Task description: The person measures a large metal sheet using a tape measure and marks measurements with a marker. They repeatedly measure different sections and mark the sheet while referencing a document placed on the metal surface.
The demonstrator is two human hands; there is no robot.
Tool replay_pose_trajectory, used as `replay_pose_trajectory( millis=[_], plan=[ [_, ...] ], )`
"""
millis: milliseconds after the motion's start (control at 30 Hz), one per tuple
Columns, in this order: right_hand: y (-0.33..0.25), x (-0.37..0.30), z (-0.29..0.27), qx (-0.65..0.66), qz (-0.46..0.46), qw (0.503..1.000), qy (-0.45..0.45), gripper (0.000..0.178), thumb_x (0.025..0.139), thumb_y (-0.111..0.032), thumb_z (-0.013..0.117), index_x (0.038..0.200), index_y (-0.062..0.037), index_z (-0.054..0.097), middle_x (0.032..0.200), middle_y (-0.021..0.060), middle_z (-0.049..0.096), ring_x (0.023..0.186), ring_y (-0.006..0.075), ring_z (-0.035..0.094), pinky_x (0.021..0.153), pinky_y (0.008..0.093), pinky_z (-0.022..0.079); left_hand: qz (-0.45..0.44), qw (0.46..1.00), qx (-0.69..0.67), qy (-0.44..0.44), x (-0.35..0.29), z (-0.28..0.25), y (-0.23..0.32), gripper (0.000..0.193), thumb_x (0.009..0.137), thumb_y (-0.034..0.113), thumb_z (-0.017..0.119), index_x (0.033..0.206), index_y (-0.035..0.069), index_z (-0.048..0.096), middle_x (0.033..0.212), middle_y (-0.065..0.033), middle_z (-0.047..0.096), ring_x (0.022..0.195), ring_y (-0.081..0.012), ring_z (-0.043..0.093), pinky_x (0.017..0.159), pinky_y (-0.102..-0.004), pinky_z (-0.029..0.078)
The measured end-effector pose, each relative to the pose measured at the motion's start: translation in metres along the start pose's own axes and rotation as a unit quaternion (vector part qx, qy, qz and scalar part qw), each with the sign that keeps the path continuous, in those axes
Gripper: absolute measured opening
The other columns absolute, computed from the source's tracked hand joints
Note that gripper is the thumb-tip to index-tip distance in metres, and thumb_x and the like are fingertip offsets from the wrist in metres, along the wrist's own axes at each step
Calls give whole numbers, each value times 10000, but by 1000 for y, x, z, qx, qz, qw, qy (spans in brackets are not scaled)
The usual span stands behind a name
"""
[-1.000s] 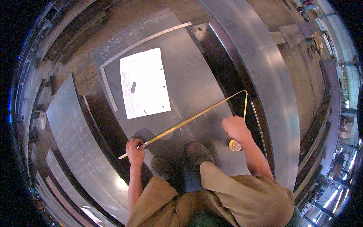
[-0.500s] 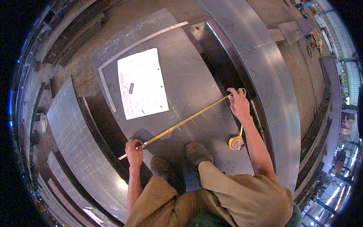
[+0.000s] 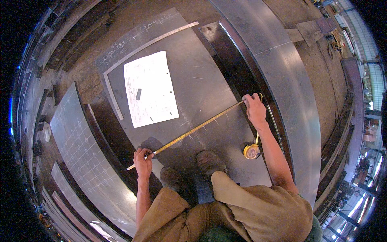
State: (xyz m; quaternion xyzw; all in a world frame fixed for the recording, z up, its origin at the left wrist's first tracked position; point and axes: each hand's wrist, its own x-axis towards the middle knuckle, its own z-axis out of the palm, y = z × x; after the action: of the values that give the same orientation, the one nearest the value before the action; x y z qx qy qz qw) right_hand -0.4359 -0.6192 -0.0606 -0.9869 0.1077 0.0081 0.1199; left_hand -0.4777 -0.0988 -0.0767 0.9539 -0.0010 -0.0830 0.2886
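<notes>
A yellow tape measure blade (image 3: 201,126) is stretched slantwise across a dark steel plate (image 3: 209,97). My left hand (image 3: 142,163) is closed on the blade close to its free end, which sticks out past the fingers over the plate's left edge. At the right edge my right hand (image 3: 255,111) pinches the blade between thumb and fingers. Beyond that grip the blade loops back down to its round yellow case (image 3: 250,151), lying on the plate beside my right forearm. Short chalk ticks are on the plate along the blade.
A white paper sheet (image 3: 151,88) lies on the plate with a small dark block (image 3: 138,94) on top. Behind it rests a carpenter's square (image 3: 153,41). My boots (image 3: 211,162) stand on the plate. Dark gaps separate it from a steel beam (image 3: 278,60) and a chalk-marked plate (image 3: 80,137).
The view has shifted very slightly. Both hands keep their hold on the tape measure at the same places.
</notes>
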Motion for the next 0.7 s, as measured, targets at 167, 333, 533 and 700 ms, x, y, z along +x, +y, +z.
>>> replay_pose_trajectory(
  millis=[167, 333, 533, 700],
  plan=[
    [2, 0, -1, -4, 10, 1000, -10, 120, 1017, -216, 550, 1112, -197, 622, 1041, 170, 564, 791, 424, 660, 647, 534, 548, 14, 999, 21, 21, -1, 3, 1, 163, 720, 96, 823, 820, 69, 697, 846, -101, 600, 875, -356, 568, 793, -470, 440],
    [-3, -1, -4, -1, 15, 1000, -11, 112, 1018, -213, 550, 1104, -199, 620, 1018, 160, 568, 790, 420, 660, 642, 531, 541, 23, 999, 30, 32, -2, 3, 0, 164, 733, 113, 823, 830, 75, 696, 843, -99, 594, 875, -356, 564, 799, -477, 434],
    [-1, -1, -5, 9, 0, 1000, 6, 103, 1013, -203, 556, 1095, -194, 617, 997, 154, 571, 798, 415, 659, 629, 525, 534, 9, 999, 29, 22, -2, 3, 1, 162, 738, 109, 818, 828, 73, 688, 845, -101, 591, 878, -355, 565, 809, -482, 433],
    [-2, 0, -5, -4, 11, 1000, -3, 99, 1000, -190, 575, 1086, -186, 623, 996, 151, 573, 798, 399, 660, 632, 515, 536, 8, 1000, 20, 21, -2, 2, 4, 156, 741, 66, 799, 833, 58, 673, 863, -107, 595, 897, -362, 566, 817, -480, 441]
  ],
)
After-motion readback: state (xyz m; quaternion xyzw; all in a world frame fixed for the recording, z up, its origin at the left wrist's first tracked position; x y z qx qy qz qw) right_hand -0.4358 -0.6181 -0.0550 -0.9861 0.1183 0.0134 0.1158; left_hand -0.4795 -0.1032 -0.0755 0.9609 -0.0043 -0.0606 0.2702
